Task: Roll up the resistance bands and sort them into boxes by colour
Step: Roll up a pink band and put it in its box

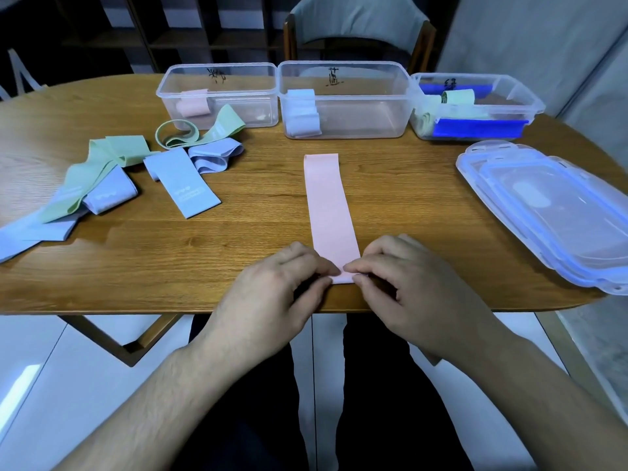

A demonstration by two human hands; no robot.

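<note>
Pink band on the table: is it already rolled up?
No: the pink band lies flat and stretched out, with both hands pinching only its near end.

We see a table (390, 212) with three boxes in a row along its far side: the left box (217, 93), the middle box (345, 100) touching it, and the right box (475, 105) beside that, each with rolled bands inside. A chair (360, 32) stands behind them. Before the left box lies a heap of loose bands (112, 175). At centre a flat band (328, 212) runs towards the near edge, its near end under the left hand (275, 294) and right hand (404, 287). Stacked lids (550, 212) lie to the right
</note>
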